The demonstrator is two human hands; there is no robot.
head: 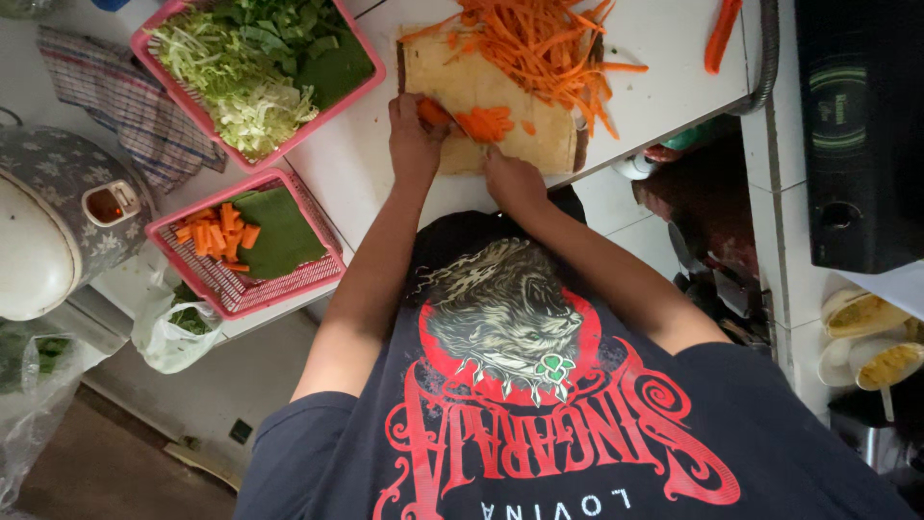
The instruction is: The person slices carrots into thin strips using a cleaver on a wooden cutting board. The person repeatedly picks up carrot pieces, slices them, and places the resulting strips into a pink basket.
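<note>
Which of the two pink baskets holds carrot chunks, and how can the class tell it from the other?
The lower pink basket, nearest the rice cooker, holds orange carrot chunks beside a folded green leaf. The upper pink basket holds only shredded greens.

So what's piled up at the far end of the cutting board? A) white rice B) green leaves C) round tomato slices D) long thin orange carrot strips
D: a heap of carrot strips lies across the far end of the cutting board, while the green leaves sit in a pink basket off to the side.
</note>
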